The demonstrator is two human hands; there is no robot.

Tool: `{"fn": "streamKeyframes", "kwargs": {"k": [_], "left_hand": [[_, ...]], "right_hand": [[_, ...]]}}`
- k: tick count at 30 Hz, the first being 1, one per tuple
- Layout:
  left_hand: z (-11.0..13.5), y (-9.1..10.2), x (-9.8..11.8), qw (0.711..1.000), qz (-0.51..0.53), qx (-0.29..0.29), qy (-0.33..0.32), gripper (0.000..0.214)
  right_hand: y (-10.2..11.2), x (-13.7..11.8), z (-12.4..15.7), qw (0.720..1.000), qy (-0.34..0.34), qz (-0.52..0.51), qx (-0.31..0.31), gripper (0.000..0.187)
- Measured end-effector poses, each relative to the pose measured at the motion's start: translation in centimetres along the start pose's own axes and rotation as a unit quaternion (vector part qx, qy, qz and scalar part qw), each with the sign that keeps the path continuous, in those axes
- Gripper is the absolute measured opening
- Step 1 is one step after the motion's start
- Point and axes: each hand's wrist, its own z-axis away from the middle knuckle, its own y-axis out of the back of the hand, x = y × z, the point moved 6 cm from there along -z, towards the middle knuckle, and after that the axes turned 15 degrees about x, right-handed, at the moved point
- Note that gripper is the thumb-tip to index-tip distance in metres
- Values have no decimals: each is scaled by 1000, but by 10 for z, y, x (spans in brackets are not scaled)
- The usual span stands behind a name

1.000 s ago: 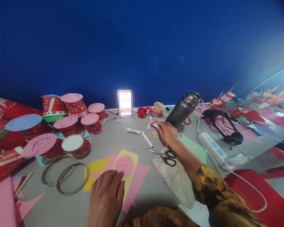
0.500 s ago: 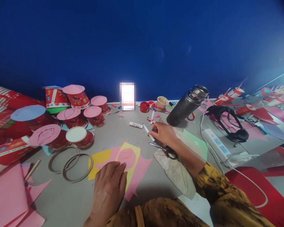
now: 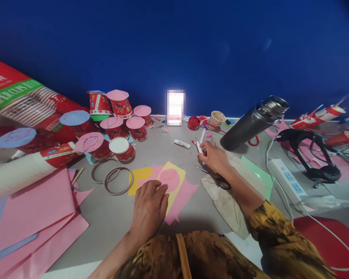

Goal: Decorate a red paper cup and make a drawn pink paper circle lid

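Observation:
My left hand point(image 3: 150, 205) rests palm down on the table at the near edge of the coloured paper scraps, its fingers loosely bent and holding nothing. Beneath and beyond its fingertips lie a yellow paper piece point(image 3: 178, 170) with a pink round shape on it and jagged pink paper point(image 3: 189, 190). My right hand point(image 3: 215, 157) is closed, thumb and fingers pinching a white marker point(image 3: 199, 147). Dark-handled scissors point(image 3: 222, 182) lie just below that wrist, on a pale cloth point(image 3: 221, 201). A white glue stick point(image 3: 182, 144) lies to the left of the marker.
Several red paper cups point(image 3: 121, 107) with paper tops stand at the left, beside two grey rings point(image 3: 119, 181) and pink sheets point(image 3: 37, 209). A dark flask point(image 3: 248, 126) leans at the right, near a power strip point(image 3: 289, 182) and black headgear point(image 3: 311, 155). A lit screen point(image 3: 175, 107) stands behind.
The view has turned left, so the scene sits further right. My right hand has closed on the marker that lay by its fingertips. My left hand stays on the paper.

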Motion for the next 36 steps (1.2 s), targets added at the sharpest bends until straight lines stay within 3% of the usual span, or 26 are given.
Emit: {"fn": "streamKeyframes", "kwargs": {"k": [3,5,8,10,12,14,15,17,25,31,36], "left_hand": [[-1,2,-1,1000,8,7,15,15],[-1,2,-1,1000,12,5,19,14],[-2,3,0,1000,13,9,16,14],[-2,3,0,1000,11,9,13,14],[-2,2,0,1000,10,5,13,14],[-2,2,0,1000,10,0,15,13],[-2,2,0,1000,10,-2,15,13],[-2,2,0,1000,11,-3,13,14],[0,1,-2,1000,11,1,14,16],[1,1,-2,1000,9,-3,14,17],[1,2,-2,1000,9,-3,8,20]], "right_hand": [[10,6,1,987,-19,-147,55,34],[16,3,5,958,-19,-281,60,32],[19,-15,19,880,-16,-474,-11,33],[19,-32,33,824,-10,-563,-61,43],[17,-46,47,796,-7,-601,-66,48],[11,-57,61,785,-12,-614,-73,35],[6,-61,67,785,-20,-614,-80,29],[-3,-67,77,788,-25,-609,-83,33],[-17,-70,85,846,-24,-532,-13,20],[-15,-81,92,884,64,-463,0,13],[-15,-86,101,892,115,-435,49,11]]}}
